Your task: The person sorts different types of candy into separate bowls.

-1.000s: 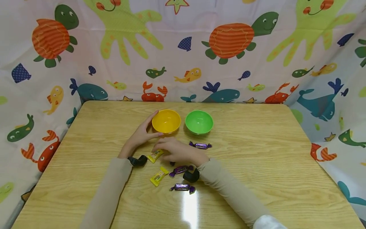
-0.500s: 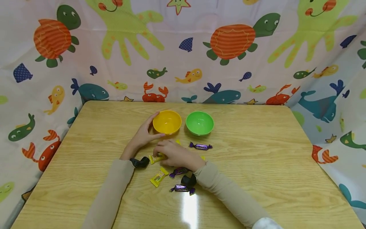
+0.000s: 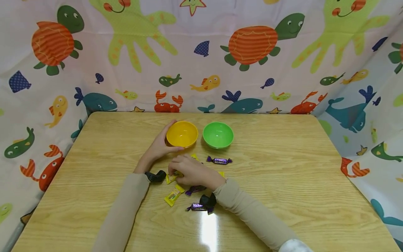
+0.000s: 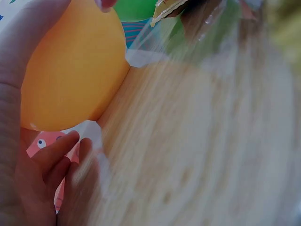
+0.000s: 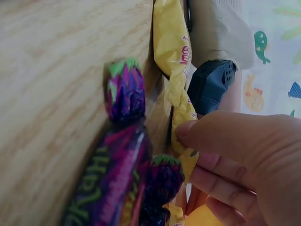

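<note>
My left hand (image 3: 158, 145) holds the side of a yellow-orange bowl (image 3: 182, 134), its thumb along the near side and its fingers round the left. The left wrist view shows this bowl (image 4: 75, 66) close up. My right hand (image 3: 193, 170) is low over the table, in front of the bowl, and pinches a yellow-wrapped candy (image 3: 170, 179). From the right wrist, the thumb presses on that candy's wrapper (image 5: 181, 127), with the fingers behind it. Another yellow candy (image 3: 174, 196) lies just nearer, and a purple-wrapped candy (image 3: 196, 189) is close beside the hand.
Beside the yellow-orange bowl stands a green bowl (image 3: 218, 135). Further purple candies lie behind the hand (image 3: 219, 160) and in front of it, near the right wrist camera (image 3: 208, 201). Other yellow wrappers (image 3: 221, 173) show partly past the right hand. A printed cloth surrounds the wooden table (image 3: 283, 182).
My right hand has come slightly nearer and its fingers have closed on the yellow candy. More yellow wrapper shows behind it. The left hand has kept its place at the bowl.
</note>
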`<state>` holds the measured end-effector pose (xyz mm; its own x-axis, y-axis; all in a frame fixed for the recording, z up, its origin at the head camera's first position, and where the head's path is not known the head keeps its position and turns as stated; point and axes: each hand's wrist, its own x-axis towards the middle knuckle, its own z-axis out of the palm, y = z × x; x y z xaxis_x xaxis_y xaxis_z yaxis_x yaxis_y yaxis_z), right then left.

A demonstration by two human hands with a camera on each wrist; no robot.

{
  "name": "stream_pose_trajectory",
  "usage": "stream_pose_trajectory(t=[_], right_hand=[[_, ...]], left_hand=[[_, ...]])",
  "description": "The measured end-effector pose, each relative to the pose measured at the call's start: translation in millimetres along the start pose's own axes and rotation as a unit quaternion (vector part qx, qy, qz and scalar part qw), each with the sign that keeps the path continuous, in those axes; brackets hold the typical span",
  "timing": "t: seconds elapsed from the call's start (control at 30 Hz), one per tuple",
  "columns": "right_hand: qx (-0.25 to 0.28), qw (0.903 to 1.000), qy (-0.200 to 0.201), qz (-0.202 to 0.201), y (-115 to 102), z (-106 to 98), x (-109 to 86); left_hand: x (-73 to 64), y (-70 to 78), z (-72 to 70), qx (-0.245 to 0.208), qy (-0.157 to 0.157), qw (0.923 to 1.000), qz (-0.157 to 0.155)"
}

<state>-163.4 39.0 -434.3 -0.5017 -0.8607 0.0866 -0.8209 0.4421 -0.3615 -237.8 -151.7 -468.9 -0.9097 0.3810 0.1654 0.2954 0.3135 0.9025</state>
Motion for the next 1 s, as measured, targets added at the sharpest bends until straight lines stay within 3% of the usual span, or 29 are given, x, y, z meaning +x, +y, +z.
stream_pose_trajectory(t=[0.13, 0.37, 0.6, 0.87, 1.0], right_hand=[[0.005, 1.0000, 0.003, -0.006, 0.4, -0.5, -0.6], [0.011, 0.9999, 0.008, -0.008, 0.5, -6.9, -2.9], [0.009, 0.9992, 0.034, -0.018, 0.2, -20.5, -6.3], [0.034, 0.9969, 0.066, -0.026, 1.1, -46.1, -7.6], [0.037, 0.9950, 0.087, -0.031, 5.1, -58.4, -6.0]], left_hand=[[-4.6, 19.5, -1.5, 0.004, -0.009, 0.9998, -0.019], [3.2, -18.7, 2.0, 0.009, 0.007, 0.9999, -0.011], [1.7, -18.6, 2.0, -0.019, -0.003, 0.9998, -0.007], [-6.7, 17.1, -3.7, -0.039, -0.023, 0.9988, -0.019], [-7.0, 17.9, -4.5, -0.046, -0.028, 0.9982, -0.028]])
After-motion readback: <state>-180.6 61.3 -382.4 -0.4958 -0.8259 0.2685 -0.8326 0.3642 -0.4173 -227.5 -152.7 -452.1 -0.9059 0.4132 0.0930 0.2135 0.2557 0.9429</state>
